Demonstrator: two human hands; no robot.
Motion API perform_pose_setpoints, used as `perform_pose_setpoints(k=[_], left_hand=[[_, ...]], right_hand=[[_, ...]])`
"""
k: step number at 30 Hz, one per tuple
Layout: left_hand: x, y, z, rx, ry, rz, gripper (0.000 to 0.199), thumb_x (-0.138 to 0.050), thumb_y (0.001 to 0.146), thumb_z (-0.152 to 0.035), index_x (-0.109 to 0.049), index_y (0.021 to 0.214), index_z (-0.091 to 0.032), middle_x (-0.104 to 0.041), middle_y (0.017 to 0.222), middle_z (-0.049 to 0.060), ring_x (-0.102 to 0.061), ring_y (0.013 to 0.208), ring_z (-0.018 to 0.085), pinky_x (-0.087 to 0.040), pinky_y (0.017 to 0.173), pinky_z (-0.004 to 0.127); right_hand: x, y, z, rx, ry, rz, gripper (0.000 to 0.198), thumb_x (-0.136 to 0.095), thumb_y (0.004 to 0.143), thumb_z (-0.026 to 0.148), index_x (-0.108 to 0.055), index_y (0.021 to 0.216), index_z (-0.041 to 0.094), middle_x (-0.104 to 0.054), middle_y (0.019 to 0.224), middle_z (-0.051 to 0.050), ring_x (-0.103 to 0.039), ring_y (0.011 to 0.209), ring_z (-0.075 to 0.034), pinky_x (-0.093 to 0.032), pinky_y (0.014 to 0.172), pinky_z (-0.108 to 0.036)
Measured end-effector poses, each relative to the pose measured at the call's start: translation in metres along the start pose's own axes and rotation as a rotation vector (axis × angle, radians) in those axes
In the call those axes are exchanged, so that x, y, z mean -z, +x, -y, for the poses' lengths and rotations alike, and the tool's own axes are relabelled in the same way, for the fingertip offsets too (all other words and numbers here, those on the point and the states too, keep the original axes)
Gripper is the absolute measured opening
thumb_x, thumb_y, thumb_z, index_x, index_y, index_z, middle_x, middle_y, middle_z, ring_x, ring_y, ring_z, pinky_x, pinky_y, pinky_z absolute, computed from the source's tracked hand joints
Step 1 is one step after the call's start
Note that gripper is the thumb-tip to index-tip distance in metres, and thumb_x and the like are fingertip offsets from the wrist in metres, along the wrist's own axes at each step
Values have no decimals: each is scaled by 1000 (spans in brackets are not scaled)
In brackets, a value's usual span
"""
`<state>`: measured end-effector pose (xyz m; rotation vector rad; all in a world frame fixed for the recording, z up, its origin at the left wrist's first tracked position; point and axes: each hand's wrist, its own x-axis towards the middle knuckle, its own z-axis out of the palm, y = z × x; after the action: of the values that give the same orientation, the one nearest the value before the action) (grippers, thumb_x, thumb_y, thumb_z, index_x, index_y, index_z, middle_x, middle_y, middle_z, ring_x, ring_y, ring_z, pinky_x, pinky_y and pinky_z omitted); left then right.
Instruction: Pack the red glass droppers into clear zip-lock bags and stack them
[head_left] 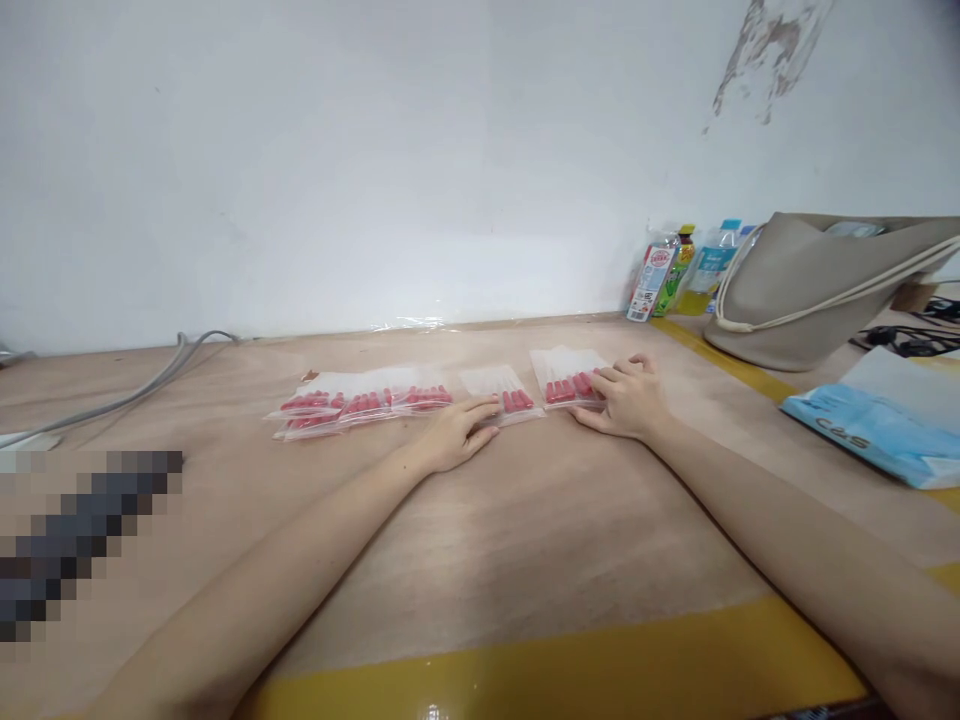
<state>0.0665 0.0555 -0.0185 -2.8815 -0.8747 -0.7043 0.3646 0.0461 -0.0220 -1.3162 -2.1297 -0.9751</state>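
My left hand lies low on the table, its fingers stretched out over the left side of a small clear zip bag of red capsule-like pieces. Farther right, my right hand rests its bent, spread fingers on the right edge of other zip bags with similar red pieces. Its thumb is apart from the fingers, near the bags' lower edge. Left of my left hand, several more zip bags of red pieces lie overlapping in a row. My fingers hide parts of the bags they touch.
A grey cable and a pixelated dark object are on the left. Drink containers stand by the wall at the back right, beside a grey-beige bag. A blue packet lies at right. Yellow tape marks the table's front edge.
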Motion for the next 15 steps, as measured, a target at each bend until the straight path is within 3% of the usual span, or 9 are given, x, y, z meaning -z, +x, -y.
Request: perform_pose_setpoints(k=[6, 11, 15], left_hand=[[4, -9, 0, 119, -3, -55, 33, -50, 86, -33, -50, 117, -20, -57, 113, 8, -59, 94, 20, -50, 79, 33], [6, -16, 0, 160, -5, -66, 27, -47, 88, -31, -54, 111, -21, -61, 106, 5, -60, 89, 20, -50, 78, 33], [6, -19, 1, 163, -8, -70, 26, -46, 87, -28, -54, 111, -21, -60, 111, 4, -59, 95, 19, -49, 81, 32]], right_hand=[[7, 8, 21, 32, 121, -135, 43, -50, 71, 58, -59, 70, 16, -56, 69, -6, -46, 71, -18, -24, 80, -39], [6, 19, 52, 248, 277, -122, 20, -52, 80, 35, -63, 86, 20, -60, 79, -3, -48, 77, -16, -24, 82, -37], [2, 28, 64, 301, 250, -146, 17, -48, 84, 22, -64, 79, 21, -61, 71, -1, -46, 73, -14, -25, 83, -35]])
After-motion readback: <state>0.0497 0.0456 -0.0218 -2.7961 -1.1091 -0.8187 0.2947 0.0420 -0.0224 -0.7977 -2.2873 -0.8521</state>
